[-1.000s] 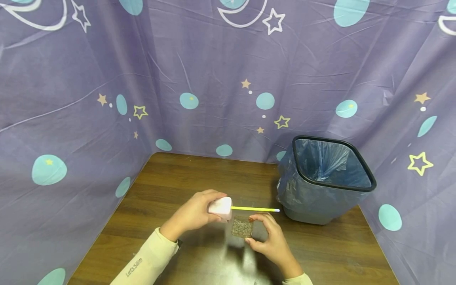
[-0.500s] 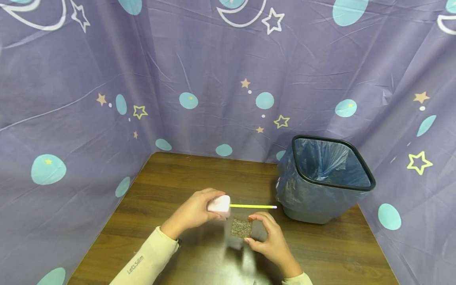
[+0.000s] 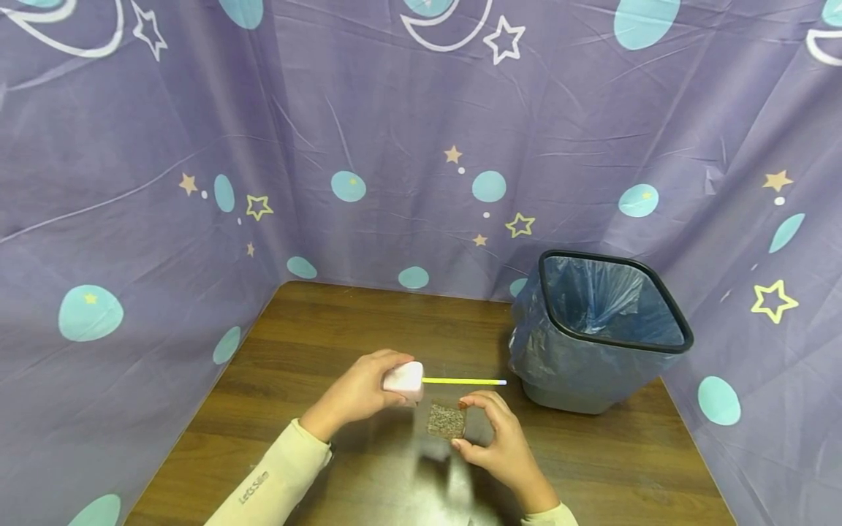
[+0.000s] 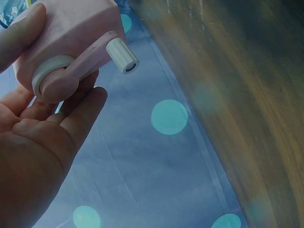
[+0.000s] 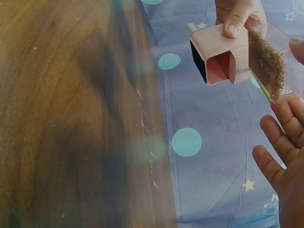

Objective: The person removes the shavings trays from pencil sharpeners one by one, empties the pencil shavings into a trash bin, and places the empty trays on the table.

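My left hand point(image 3: 360, 387) grips a pink crank pencil sharpener point(image 3: 404, 381) above the table. Its crank handle point(image 4: 122, 56) with a pale knob shows in the left wrist view. A yellow pencil point(image 3: 463, 380) sticks out of the sharpener to the right. In the right wrist view the hollow drawer slot point(image 5: 219, 66) faces the camera, above a black base. My right hand point(image 3: 496, 442) pinches a clear shavings drawer point(image 3: 446, 421) between thumb and fingers, just right of the sharpener. Brown pencil shavings point(image 5: 270, 64) fill much of it.
A grey waste bin point(image 3: 572, 391) with a blue liner and black rim stands at the table's right back. Wood-grain table point(image 3: 316, 321) lies under both hands. A purple patterned curtain point(image 3: 395, 219) closes off the back and sides.
The sharpener and pencil have shifted slightly left, with the pencil's free end moving most. The drawer stays almost where it was in the right hand.
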A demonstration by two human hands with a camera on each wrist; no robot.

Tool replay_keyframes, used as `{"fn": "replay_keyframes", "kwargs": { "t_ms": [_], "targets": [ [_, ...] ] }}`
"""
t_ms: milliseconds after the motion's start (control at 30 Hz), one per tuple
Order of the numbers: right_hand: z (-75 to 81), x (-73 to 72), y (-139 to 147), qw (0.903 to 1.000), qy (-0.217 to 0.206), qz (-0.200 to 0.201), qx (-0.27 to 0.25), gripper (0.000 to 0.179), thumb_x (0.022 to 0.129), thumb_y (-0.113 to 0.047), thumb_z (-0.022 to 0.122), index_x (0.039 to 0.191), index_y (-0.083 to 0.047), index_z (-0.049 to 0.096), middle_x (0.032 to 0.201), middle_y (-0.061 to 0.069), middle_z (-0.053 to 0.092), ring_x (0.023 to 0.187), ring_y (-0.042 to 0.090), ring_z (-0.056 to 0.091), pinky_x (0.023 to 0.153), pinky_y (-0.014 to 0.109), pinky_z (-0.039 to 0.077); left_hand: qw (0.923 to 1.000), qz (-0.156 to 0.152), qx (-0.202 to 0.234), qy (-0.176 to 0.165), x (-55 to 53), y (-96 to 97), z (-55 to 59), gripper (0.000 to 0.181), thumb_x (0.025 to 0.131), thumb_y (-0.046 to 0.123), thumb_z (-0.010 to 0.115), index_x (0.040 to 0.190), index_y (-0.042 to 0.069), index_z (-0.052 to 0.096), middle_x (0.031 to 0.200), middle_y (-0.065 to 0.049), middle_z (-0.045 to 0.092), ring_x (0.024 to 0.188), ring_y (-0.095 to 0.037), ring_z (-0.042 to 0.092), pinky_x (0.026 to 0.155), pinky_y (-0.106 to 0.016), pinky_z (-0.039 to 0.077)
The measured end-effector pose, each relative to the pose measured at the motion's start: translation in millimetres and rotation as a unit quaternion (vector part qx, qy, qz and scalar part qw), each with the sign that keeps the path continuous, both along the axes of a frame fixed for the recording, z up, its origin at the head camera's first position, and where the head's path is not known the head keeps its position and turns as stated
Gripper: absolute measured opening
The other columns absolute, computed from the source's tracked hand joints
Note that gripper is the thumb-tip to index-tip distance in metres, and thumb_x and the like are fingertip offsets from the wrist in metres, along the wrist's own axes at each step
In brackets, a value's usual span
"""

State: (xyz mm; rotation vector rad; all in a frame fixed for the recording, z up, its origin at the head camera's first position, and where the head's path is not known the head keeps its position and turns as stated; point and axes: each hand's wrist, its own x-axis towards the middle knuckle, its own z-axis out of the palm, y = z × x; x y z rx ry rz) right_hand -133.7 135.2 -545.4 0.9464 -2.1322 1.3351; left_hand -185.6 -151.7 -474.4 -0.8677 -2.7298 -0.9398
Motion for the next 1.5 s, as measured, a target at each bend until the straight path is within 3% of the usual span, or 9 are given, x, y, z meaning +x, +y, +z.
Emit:
{"fn": "replay_keyframes", "kwargs": {
  "t_ms": [333,667,900,1200,1500],
  "targets": [
    [1.0,0.2,0,0.9999,0.010,0.003,-0.008,0.065,0.066,-0.005,0.091,0.124,-0.002,0.063,0.116,0.005,0.066,0.112,0.020,0.060,0.105,0.018,0.041,1.0000,0.006,-0.003,-0.002,-2.7,-1.0,-10.3,0.068,0.070,0.017,0.093,0.132,0.010,0.067,0.125,-0.003,0.070,0.108,-0.019,0.067,0.093,-0.041,0.056],
    [-0.9,-0.1,2,0.9999,0.007,-0.006,-0.005,0.067,0.066,-0.006,0.091,0.127,-0.008,0.063,0.117,0.004,0.066,0.114,0.019,0.059,0.106,0.018,0.041,0.9999,0.008,-0.001,-0.007,-6.7,-1.2,-23.1,0.066,0.071,0.018,0.093,0.131,0.010,0.067,0.124,-0.002,0.071,0.108,-0.017,0.066,0.091,-0.039,0.056],
    [0.0,0.6,2,0.9999,0.009,-0.009,-0.004,0.066,0.065,-0.006,0.091,0.124,-0.002,0.063,0.117,0.003,0.066,0.113,0.018,0.060,0.105,0.018,0.041,0.9998,0.012,-0.002,-0.013,-8.0,0.1,-29.3,0.067,0.070,0.016,0.093,0.131,0.009,0.067,0.124,-0.002,0.070,0.109,-0.017,0.066,0.093,-0.039,0.055],
    [0.7,0.9,3,0.9999,0.004,-0.009,-0.008,0.067,0.065,-0.006,0.091,0.126,-0.007,0.063,0.117,0.005,0.067,0.113,0.018,0.060,0.104,0.018,0.042,0.9998,0.014,0.005,-0.016,-9.3,0.4,-33.7,0.069,0.068,0.014,0.094,0.131,0.007,0.066,0.124,-0.004,0.070,0.110,-0.019,0.066,0.095,-0.041,0.055],
    [0.2,0.5,4,0.9999,0.004,-0.007,-0.008,0.070,0.066,-0.005,0.091,0.129,-0.011,0.062,0.115,0.006,0.067,0.111,0.020,0.061,0.103,0.018,0.042,0.9994,0.017,-0.004,-0.029,-12.4,-0.8,-41.1,0.069,0.069,0.017,0.094,0.133,0.012,0.066,0.124,-0.001,0.070,0.109,-0.016,0.066,0.095,-0.038,0.055]
  ]
}}
